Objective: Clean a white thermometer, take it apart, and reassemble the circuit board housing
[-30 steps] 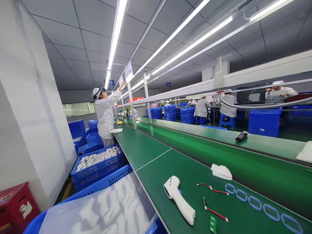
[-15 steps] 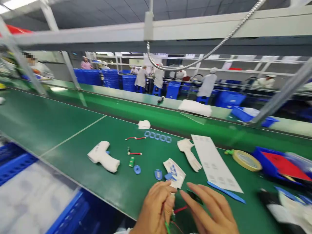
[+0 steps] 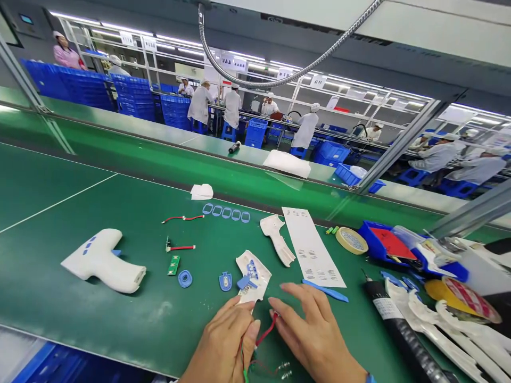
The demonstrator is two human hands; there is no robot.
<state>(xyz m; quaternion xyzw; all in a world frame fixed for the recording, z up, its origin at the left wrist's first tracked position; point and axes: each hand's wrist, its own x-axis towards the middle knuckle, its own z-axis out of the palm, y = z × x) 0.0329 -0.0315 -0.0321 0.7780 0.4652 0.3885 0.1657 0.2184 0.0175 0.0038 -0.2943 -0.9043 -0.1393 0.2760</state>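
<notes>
My left hand is closed around the lower end of a white plastic housing half fitted with blue parts. Thin green and red wires come out beneath its thumb. From there a short red cable runs to my right hand, whose fingertips pinch its far end; the other fingers are spread. Just beyond lie a blue oval part, a round blue ring and a small green circuit board. Another white housing half rests farther back.
A white gun-shaped housing lies at left. Red cables and blue frames are behind. To the right are a printed sheet, blue pry tool, tape roll, blue tray and black electric screwdriver.
The view has turned right and down, so the table things appear farther left. My right hand has come to the red cable's end. My left hand still grips the housing half.
</notes>
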